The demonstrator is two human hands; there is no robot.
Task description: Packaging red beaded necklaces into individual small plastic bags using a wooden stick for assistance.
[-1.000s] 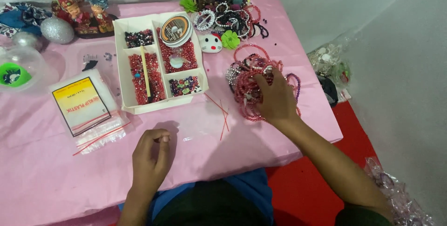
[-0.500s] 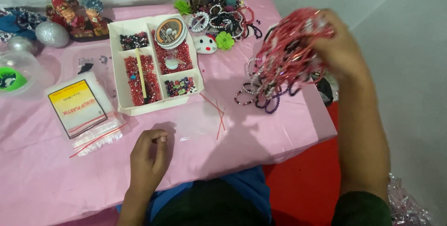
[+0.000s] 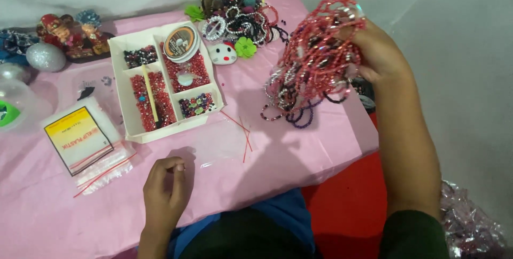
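Observation:
My right hand (image 3: 377, 50) is raised above the right end of the pink table (image 3: 299, 147) and grips a thick bunch of beaded bracelets (image 3: 312, 64), mostly red and pink with some silver and purple strands hanging down. My left hand (image 3: 164, 189) rests on the table near its front edge, fingers loosely curled, thumb and forefinger pinched together; whether something tiny sits between them I cannot tell. Just to its right lies a small clear plastic bag (image 3: 222, 144) and thin red strips (image 3: 243, 131).
A white divided tray (image 3: 128, 125) holds red and mixed beads, a stick and a round spool (image 3: 180, 42). A pack of clear bags with a yellow label (image 3: 80, 139) lies left. More bracelets (image 3: 240, 18), figurines (image 3: 69, 34) and a silver ball (image 3: 45, 56) sit along the back.
My right hand picked the bunch of bracelets off the table's right end and lifted it up. My left hand has stayed in place.

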